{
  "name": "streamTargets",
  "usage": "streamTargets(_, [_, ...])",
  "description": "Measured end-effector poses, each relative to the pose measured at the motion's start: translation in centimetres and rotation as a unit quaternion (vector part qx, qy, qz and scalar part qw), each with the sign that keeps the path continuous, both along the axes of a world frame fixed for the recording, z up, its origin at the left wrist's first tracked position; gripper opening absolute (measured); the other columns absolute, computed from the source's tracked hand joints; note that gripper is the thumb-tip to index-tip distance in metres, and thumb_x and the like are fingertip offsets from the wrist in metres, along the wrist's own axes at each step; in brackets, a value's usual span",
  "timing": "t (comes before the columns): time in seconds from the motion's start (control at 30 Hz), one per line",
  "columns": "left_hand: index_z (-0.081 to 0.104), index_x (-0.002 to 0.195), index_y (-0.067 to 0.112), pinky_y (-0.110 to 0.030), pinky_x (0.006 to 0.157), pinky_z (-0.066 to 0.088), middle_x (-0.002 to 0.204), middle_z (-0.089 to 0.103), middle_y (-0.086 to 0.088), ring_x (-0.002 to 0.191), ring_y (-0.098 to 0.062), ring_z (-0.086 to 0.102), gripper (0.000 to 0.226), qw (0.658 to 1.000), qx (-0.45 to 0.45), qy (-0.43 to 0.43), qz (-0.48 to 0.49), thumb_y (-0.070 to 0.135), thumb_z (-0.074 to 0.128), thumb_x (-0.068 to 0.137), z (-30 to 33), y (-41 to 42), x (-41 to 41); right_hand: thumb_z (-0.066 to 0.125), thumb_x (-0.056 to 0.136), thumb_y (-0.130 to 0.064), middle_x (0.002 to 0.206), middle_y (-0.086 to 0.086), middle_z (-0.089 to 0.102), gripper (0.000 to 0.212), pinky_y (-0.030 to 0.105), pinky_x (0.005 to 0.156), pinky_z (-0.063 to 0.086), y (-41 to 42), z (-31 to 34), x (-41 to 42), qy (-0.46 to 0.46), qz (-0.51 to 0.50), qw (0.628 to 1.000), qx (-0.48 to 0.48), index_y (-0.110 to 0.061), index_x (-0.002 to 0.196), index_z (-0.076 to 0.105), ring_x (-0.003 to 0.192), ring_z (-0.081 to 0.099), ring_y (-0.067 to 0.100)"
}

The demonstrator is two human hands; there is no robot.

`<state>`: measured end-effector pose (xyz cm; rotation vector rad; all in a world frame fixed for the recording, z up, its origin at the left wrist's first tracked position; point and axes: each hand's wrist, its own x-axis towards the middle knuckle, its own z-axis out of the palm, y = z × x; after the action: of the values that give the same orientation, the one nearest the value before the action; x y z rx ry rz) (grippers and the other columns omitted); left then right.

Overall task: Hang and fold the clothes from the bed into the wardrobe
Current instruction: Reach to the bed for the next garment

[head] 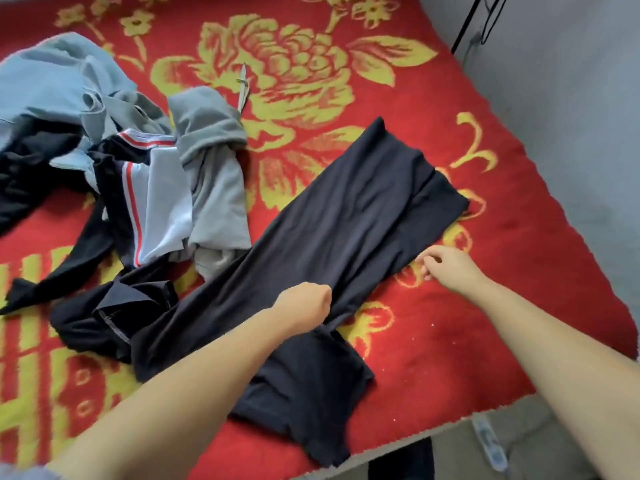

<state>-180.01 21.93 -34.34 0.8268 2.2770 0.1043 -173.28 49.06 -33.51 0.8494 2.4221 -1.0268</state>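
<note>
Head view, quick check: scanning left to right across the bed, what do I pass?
Light blue garment → striped navy-and-white top → grey garment → left hand gripping the dark trousers → right hand at their right edge → red floral blanket edge.

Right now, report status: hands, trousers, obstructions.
Left hand gripping dark trousers mid-length. Right hand at their right edge, contact unclear. Trousers flat on bed. Unsorted clothes pile overlaps their left side.
</note>
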Motion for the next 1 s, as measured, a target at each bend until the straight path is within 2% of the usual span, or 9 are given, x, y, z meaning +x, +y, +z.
streamTargets(0.1, [0.050, 0.118, 0.013, -0.038, 0.077, 0.045, 0.114, 0.054, -0.006, 0.103, -0.027, 0.053, 0.027, 0.988, 0.026, 0.019, 0.150, 0.012, 0.037, 0.094, -2.4, 5.4, 0.3, 0.035, 0.094, 0.000, 0.102, 0.015, 0.067, 0.031, 0.027, 0.063, 0.047, 5.7, -1.7, -5.9, 0.023, -0.024, 0.999, -0.036, -0.005, 0.102, 0.064, 0.075, 0.063, 0.021])
streamTargets(0.2, [0.033, 0.137, 0.018, -0.035, 0.081, 0.044, 0.124, 0.043, -0.005, 0.113, -0.023, 0.045, 0.044, 0.963, -0.053, 0.064, 0.257, 0.017, 0.043, 0.094, -4.5, 7.0, 1.0, 0.029, 0.095, 0.002, 0.130, 0.012, 0.054, 0.042, 0.036, 0.072, 0.052, 9.6, -3.3, -10.6, 0.035, -0.039, 0.998, -0.044, -0.006, 0.127, 0.055, 0.102, 0.063, 0.027])
streamTargets(0.33, [0.041, 0.123, 0.016, -0.032, 0.078, 0.043, 0.116, 0.045, -0.002, 0.108, -0.022, 0.047, 0.031, 0.943, -0.076, 0.124, 0.301, 0.024, 0.046, 0.094, -6.4, 4.8, 2.1, 0.031, 0.095, 0.002, 0.145, 0.008, 0.040, 0.050, 0.036, 0.069, 0.054, 12.7, -5.6, -16.0, 0.067, -0.066, 0.994, -0.057, -0.010, 0.143, 0.038, 0.101, 0.061, 0.026])
streamTargets(0.43, [0.051, 0.105, 0.011, -0.036, 0.078, 0.044, 0.105, 0.050, -0.003, 0.099, -0.023, 0.050, 0.015, 0.926, 0.001, 0.108, 0.362, 0.022, 0.046, 0.097, -6.9, 3.1, 2.8, 0.039, 0.096, -0.006, 0.128, 0.009, 0.047, 0.047, 0.025, 0.053, 0.046, 13.5, -7.6, -18.6, 0.038, -0.085, 0.994, -0.054, -0.012, 0.143, 0.036, 0.079, 0.060, 0.019])
streamTargets(0.53, [0.050, 0.093, 0.011, -0.033, 0.071, 0.038, 0.092, 0.052, 0.000, 0.085, -0.021, 0.049, 0.010, 0.896, 0.068, 0.108, 0.426, 0.019, 0.046, 0.098, -6.8, 2.6, 3.2, 0.054, 0.094, -0.019, 0.097, 0.012, 0.058, 0.036, 0.025, 0.051, 0.038, 13.8, -8.8, -19.8, 0.008, -0.042, 0.999, -0.010, -0.008, 0.128, 0.052, 0.067, 0.056, 0.020])
streamTargets(0.67, [0.048, 0.086, 0.012, -0.028, 0.067, 0.031, 0.083, 0.050, 0.003, 0.075, -0.019, 0.047, 0.014, 0.872, 0.108, 0.114, 0.464, 0.016, 0.045, 0.098, -6.6, 2.5, 3.9, 0.057, 0.091, -0.023, 0.103, 0.016, 0.063, 0.026, 0.028, 0.082, 0.047, 14.1, -7.7, -20.1, 0.107, 0.008, 0.990, 0.095, -0.003, 0.108, 0.061, 0.088, 0.060, 0.033])
streamTargets(0.77, [0.047, 0.086, 0.014, -0.028, 0.069, 0.033, 0.085, 0.049, 0.004, 0.078, -0.017, 0.046, 0.013, 0.866, 0.119, 0.119, 0.470, 0.014, 0.045, 0.098, -6.0, 2.3, 4.1, 0.053, 0.093, -0.020, 0.090, 0.007, 0.056, 0.020, 0.002, 0.050, 0.034, 13.8, -4.8, -20.2, 0.190, 0.004, 0.981, 0.049, -0.004, 0.104, 0.057, 0.055, 0.054, 0.001])
streamTargets(0.87, [0.048, 0.086, 0.013, -0.031, 0.071, 0.035, 0.085, 0.048, 0.003, 0.080, -0.019, 0.044, 0.011, 0.882, 0.132, 0.126, 0.435, 0.011, 0.047, 0.097, -5.1, 2.0, 4.7, 0.050, 0.093, -0.020, 0.071, 0.004, 0.055, 0.008, 0.008, 0.039, 0.034, 14.7, -1.9, -19.7, 0.198, 0.029, 0.979, 0.025, -0.013, 0.096, 0.051, 0.035, 0.050, -0.006])
streamTargets(1.0, [0.051, 0.081, 0.009, -0.035, 0.068, 0.039, 0.079, 0.047, 0.000, 0.074, -0.024, 0.046, 0.014, 0.923, 0.127, 0.127, 0.340, 0.009, 0.055, 0.093, -4.4, 1.0, 6.1, 0.052, 0.092, -0.020, 0.059, 0.004, 0.058, 0.010, 0.034, 0.055, 0.038, 16.9, -0.9, -16.5, 0.054, 0.096, 0.989, 0.100, -0.012, 0.087, 0.050, 0.039, 0.051, 0.005])
